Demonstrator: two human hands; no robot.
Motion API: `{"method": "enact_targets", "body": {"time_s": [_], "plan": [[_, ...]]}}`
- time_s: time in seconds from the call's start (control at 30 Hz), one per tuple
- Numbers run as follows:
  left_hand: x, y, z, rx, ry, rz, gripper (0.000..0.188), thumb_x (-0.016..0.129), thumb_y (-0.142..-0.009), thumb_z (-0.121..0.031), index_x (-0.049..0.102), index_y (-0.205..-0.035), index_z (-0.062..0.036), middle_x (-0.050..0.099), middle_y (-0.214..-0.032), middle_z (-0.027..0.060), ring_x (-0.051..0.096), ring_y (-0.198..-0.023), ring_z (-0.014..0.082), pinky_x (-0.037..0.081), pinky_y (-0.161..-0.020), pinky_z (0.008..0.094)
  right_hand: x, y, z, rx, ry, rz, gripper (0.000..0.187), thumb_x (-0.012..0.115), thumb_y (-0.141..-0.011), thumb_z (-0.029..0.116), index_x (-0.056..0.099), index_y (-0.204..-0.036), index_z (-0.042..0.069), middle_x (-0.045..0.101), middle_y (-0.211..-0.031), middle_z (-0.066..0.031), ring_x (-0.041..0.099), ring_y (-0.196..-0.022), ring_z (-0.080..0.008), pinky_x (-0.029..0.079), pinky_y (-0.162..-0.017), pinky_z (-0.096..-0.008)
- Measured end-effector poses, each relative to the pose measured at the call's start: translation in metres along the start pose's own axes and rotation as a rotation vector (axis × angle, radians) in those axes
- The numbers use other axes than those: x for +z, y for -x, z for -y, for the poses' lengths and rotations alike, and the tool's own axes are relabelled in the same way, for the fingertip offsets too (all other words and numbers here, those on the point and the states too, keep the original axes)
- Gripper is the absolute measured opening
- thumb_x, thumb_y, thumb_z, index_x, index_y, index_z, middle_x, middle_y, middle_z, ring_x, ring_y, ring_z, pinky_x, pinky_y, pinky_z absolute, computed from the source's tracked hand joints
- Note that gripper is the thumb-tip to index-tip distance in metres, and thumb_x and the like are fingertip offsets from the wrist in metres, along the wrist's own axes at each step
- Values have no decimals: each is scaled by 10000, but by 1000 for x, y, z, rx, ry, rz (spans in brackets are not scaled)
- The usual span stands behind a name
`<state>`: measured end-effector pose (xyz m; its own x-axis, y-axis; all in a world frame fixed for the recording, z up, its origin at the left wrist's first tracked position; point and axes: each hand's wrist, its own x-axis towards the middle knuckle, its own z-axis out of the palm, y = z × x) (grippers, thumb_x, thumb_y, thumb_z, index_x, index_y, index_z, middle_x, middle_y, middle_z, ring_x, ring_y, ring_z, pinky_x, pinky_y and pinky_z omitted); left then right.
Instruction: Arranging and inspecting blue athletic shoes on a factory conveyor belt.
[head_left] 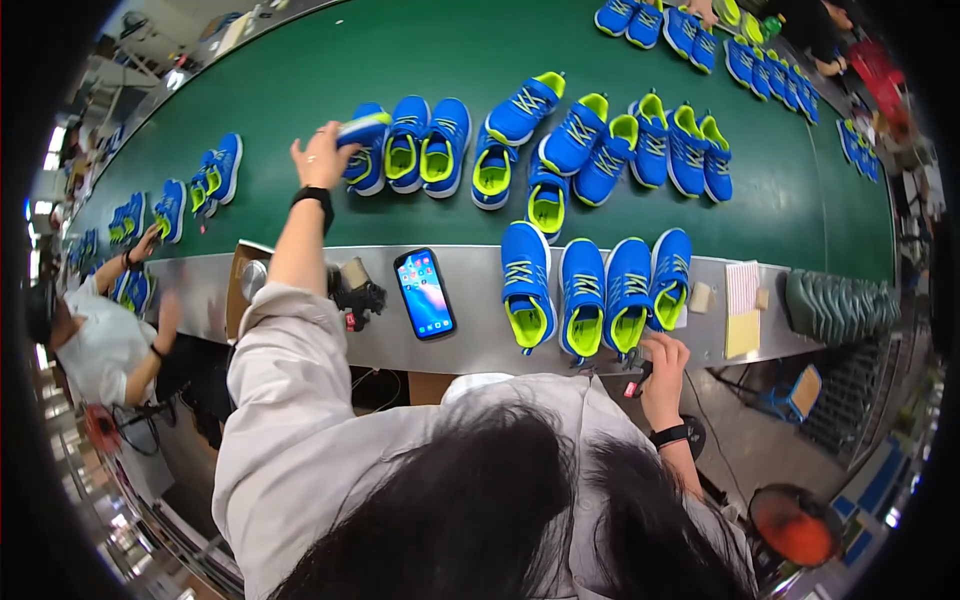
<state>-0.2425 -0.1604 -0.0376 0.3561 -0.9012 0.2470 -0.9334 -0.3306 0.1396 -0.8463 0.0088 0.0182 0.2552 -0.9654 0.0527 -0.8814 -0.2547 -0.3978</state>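
Note:
My left hand (322,160) reaches out over the green conveyor belt (420,45). Its fingers and thumb close on the near end of a blue sneaker (366,124) with a white sole, which is tilted above another blue sneaker (370,172). Two more sneakers stand right beside these. At the metal ledge's front edge, my right hand (664,372) has its fingers curled around a small dark object with a red tag (631,389), whose kind I cannot make out. Just beyond that hand stands a row of several blue sneakers (582,295) with lime-green linings.
A lit phone (424,293) lies on the metal ledge (480,290). A dark clip-like object (362,298) and an open cardboard box (240,285) are left of it. Grey shoe-shaped forms (835,308) lie at right. A co-worker (115,345) works at left; more sneakers (610,150) crowd the belt.

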Motion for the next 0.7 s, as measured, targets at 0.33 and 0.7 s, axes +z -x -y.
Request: {"method": "enact_targets", "body": {"time_s": [0.33,0.7], "plan": [[82,-42,100,-1045,579,-53,586,620,-775,-311,506,-1205,70,524,-1250,292,490,-1194,409,383,-1018,446,47,40,-3,380,-285,56,127,489,-898,49,602,-940,13,555,-663,-104,525,-569,-219,422,-570,-340],[-43,250,-266,417,1214,311,181,627,-736,-52,603,-914,-76,591,-904,132,532,-946,323,402,-828,439,71,39,-13,895,-1091,167,321,493,-972,398,612,-924,104,452,-704,60,346,-606,-47,289,-541,-230]]}}
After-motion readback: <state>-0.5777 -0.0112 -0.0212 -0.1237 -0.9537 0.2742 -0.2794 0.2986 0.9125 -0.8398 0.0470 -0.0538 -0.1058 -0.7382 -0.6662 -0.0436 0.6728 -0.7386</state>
